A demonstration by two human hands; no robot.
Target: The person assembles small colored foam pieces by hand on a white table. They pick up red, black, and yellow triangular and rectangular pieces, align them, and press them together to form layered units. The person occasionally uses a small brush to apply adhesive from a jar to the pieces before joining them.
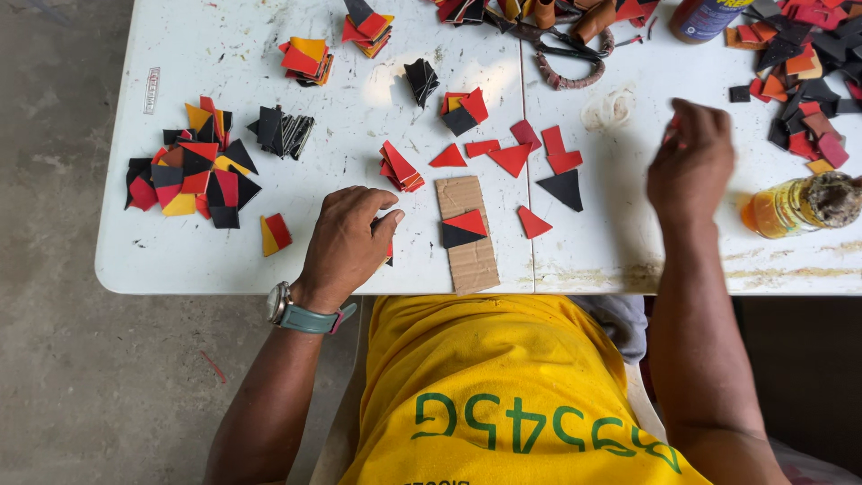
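Landmark: strip of brown cardboard (pixel 467 235) lying lengthwise at the near edge of the white table (pixel 233 260).
Work piece: a red and black pair (pixel 463 228), two triangles joined along their long sides, lies on the middle of the cardboard.
Appearance: flat, matte, clean-cut edges; red above, black below.
Progress, done: judging by the stacks, many pairs are already assembled, namely a small red stack (pixel 400 169) just left of the cardboard and mixed heaps (pixel 193 171) far left of it.
Progress, left: loose red triangles (pixel 512 157) and one black triangle (pixel 563 189) lie unjoined just beyond and right of the cardboard; a heap of offcuts (pixel 804 72) sits far right.
Left hand (pixel 346 242): rests just left of the cardboard, fingers curled loosely over a small red and black piece; a firm grasp cannot be told.
Right hand (pixel 690 162): raised well right of the cardboard, fingertips pinching a small red piece (pixel 670 133).
Glue bottle (pixel 795 205): amber, on its side, far right.
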